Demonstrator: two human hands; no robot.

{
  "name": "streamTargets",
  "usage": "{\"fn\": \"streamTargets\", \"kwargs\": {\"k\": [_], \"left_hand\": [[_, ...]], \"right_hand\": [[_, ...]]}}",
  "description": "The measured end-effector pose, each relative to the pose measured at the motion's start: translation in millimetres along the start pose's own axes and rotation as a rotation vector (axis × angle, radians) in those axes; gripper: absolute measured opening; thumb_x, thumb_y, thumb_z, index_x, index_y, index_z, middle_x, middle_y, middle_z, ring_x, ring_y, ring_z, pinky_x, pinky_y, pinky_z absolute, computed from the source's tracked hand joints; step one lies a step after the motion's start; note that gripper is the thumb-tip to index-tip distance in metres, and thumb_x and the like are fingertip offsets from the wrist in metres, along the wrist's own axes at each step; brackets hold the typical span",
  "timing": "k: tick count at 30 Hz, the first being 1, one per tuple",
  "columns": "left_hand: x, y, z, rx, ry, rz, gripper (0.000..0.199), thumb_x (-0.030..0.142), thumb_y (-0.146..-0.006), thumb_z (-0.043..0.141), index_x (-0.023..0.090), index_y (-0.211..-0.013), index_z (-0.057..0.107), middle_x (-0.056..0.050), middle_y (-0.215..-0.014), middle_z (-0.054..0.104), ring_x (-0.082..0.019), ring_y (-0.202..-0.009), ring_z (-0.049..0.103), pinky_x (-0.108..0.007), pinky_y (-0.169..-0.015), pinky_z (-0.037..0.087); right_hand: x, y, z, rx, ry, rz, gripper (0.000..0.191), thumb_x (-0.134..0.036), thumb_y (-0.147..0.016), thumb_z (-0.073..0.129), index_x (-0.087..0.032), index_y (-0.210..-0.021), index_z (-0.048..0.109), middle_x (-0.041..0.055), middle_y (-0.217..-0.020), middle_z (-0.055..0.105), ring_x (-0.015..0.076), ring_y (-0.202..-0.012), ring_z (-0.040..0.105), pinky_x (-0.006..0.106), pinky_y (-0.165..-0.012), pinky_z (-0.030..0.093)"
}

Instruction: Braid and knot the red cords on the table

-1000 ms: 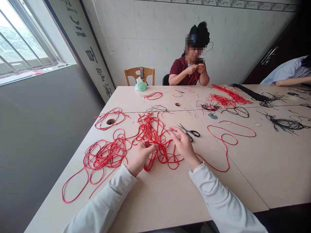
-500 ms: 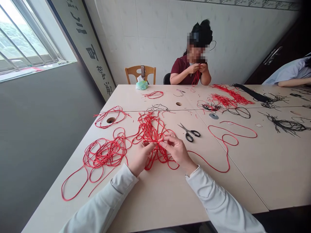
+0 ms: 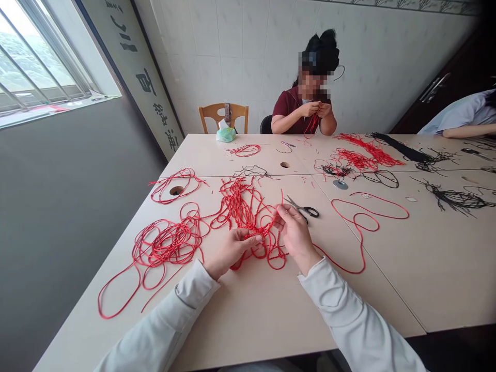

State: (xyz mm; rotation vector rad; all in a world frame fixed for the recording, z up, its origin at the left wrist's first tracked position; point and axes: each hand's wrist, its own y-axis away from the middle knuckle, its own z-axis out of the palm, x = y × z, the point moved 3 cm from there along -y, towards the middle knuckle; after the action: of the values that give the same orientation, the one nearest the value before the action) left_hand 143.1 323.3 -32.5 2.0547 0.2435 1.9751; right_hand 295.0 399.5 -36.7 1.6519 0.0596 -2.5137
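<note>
A bundle of twisted red cords lies on the table in front of me, with loops spreading toward me under my hands. My left hand is closed, thumb and fingers pinching the red cord at the bundle's near part. Higher and to the right, my right hand pinches a red cord, whose free end sticks up above the fingertips. Black-handled scissors lie just beyond my right hand, one handle partly hidden by it. A long single red cord trails over the table to the right.
Loose red cord coils lie at the left, near a round table hole. Black cords and more red cord lie at the right. Across the table, a person handles red cord. A tissue pack stands at the far edge.
My right hand has moved up and right, away from my left, drawing a red cord end with it. It now covers part of the scissors. My left hand stays near the bundle.
</note>
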Motion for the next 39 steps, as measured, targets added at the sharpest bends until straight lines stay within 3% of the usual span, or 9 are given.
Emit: {"fn": "streamTargets", "kwargs": {"k": [4,7,10,13,18,23,31,36,39], "left_hand": [[-3,-3,-2.8,-0.040,-0.003,0.029,0.037,0.052,-0.066,0.074,0.017,-0.068,0.062,0.007,-0.044,0.040,-0.005,-0.037,0.021,-0.021,-0.036,0.012],[-10,-7,-3.2,-0.118,0.001,0.035,0.034,0.051,-0.071,0.071,0.018,-0.073,0.064,0.004,-0.049,0.046,-0.007,-0.040,0.032,-0.021,-0.038,0.022],[-9,-6,0.4,-0.176,-0.002,0.114,0.033,0.048,-0.075,0.068,0.016,-0.082,0.069,-0.003,-0.065,0.061,-0.012,-0.056,0.051,-0.023,-0.051,0.040],[-5,-4,5.1,-0.155,-0.043,0.212,0.032,0.046,-0.078,0.066,0.017,-0.090,0.071,-0.005,-0.078,0.065,-0.016,-0.072,0.057,-0.026,-0.067,0.046],[-3,-7,2.0,0.022,-0.035,0.324,0.031,0.047,-0.083,0.060,0.017,-0.082,0.066,-0.003,-0.074,0.060,-0.014,-0.067,0.050,-0.024,-0.061,0.041],[1,-4,-3.8,0.165,-0.098,0.246,0.039,0.053,-0.080,0.061,0.015,-0.068,0.061,0.003,-0.055,0.046,-0.009,-0.049,0.034,-0.023,-0.047,0.027],[8,2,-0.2,0.115,-0.098,0.139,0.040,0.055,-0.074,0.067,0.015,-0.068,0.066,0.006,-0.044,0.033,-0.006,-0.042,0.020,-0.024,-0.042,0.014],[-5,-5,-10.1,0.142,0.028,0.153,0.042,0.058,-0.077,0.062,0.017,-0.071,0.058,0.008,-0.050,0.026,-0.006,-0.045,0.017,-0.023,-0.042,0.013],[-5,-6,-11.4,0.135,0.020,0.176,0.043,0.057,-0.077,0.063,0.017,-0.067,0.053,0.008,-0.052,0.025,-0.006,-0.046,0.017,-0.022,-0.043,0.014]], "right_hand": [[-15,-10,-18,0.112,-0.033,-0.029,0.030,-0.040,-0.066,0.078,-0.021,-0.081,0.061,-0.0032,-0.069,0.059,0.0082,-0.057,0.053,0.022,-0.055,0.047],[-20,-13,-24,0.167,-0.045,-0.055,0.031,-0.039,-0.065,0.078,-0.020,-0.082,0.061,-0.0032,-0.070,0.059,0.0071,-0.056,0.053,0.020,-0.054,0.047],[-15,-9,-15,0.145,-0.032,-0.024,0.031,-0.040,-0.065,0.078,-0.020,-0.081,0.061,-0.0031,-0.069,0.059,0.0075,-0.056,0.053,0.020,-0.051,0.047],[-4,1,0,0.071,-0.012,0.025,0.032,-0.042,-0.066,0.078,-0.019,-0.080,0.061,-0.0030,-0.070,0.059,0.0081,-0.056,0.055,0.021,-0.051,0.048],[10,12,12,-0.021,0.067,0.066,0.034,-0.048,-0.069,0.074,-0.020,-0.086,0.063,-0.0014,-0.074,0.061,0.0100,-0.058,0.056,0.022,-0.050,0.048],[9,11,9,-0.030,0.155,0.021,0.033,-0.050,-0.073,0.072,-0.019,-0.083,0.063,0.0001,-0.075,0.062,0.0102,-0.060,0.056,0.022,-0.051,0.047],[4,9,8,-0.086,0.174,-0.008,0.031,-0.050,-0.079,0.066,-0.020,-0.088,0.064,0.0008,-0.082,0.064,0.0106,-0.066,0.055,0.022,-0.060,0.047],[10,13,17,-0.306,0.198,0.060,0.032,-0.051,-0.082,0.063,-0.021,-0.093,0.070,0.0035,-0.094,0.067,0.0147,-0.083,0.059,0.027,-0.077,0.049],[12,17,21,-0.320,0.186,0.104,0.029,-0.047,-0.074,0.072,-0.020,-0.085,0.071,0.0029,-0.086,0.066,0.0153,-0.080,0.059,0.027,-0.074,0.050]]}}
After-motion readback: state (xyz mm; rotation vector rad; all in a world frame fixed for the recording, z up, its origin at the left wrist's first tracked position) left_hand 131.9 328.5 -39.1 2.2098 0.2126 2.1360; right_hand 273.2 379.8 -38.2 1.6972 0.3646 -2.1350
